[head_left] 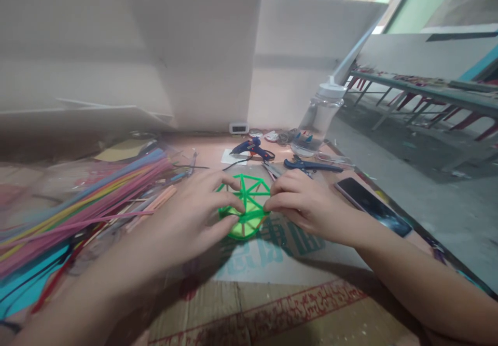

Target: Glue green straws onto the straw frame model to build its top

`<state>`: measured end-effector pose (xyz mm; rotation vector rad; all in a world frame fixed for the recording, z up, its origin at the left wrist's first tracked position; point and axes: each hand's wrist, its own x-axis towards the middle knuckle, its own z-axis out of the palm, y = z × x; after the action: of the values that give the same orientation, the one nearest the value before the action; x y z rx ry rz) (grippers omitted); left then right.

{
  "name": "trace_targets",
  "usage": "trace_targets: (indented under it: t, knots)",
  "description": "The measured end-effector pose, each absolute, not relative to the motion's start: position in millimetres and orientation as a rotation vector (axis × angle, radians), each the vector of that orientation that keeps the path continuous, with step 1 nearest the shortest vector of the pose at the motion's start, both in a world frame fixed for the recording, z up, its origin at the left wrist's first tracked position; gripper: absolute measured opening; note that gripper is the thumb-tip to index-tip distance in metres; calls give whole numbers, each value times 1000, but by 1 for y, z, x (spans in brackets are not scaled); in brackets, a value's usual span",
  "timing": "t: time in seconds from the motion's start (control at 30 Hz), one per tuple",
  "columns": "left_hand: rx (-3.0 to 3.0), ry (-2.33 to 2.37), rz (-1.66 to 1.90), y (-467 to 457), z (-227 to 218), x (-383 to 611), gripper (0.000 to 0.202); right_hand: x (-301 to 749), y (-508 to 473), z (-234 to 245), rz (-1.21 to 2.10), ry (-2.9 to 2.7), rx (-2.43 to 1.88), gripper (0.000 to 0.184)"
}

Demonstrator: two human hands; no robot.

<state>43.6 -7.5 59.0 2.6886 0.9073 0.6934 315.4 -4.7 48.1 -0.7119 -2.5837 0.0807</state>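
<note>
A green wheel-shaped frame (249, 201) made of straws, with spokes and a round green base, lies on the cardboard-covered table (295, 309). My left hand (187, 221) rests on its left side, fingers curled and pinching the rim. My right hand (299, 203) grips the right rim with fingers pressed together. Both hands hold the frame between them.
A heap of coloured straws (85, 201) lies at the left. Behind the frame are a blue glue gun (252, 149), blue-handled pliers (311, 166) and a clear plastic bottle (321, 120). A dark phone (371, 206) lies at the right near the table edge. White boards stand behind.
</note>
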Motion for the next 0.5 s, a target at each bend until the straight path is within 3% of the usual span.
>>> trace_targets:
  t: [0.5]
  knots:
    - [2675, 935, 615, -7, 54, 45, 9, 321, -3, 50, 73, -2617, -710, 23]
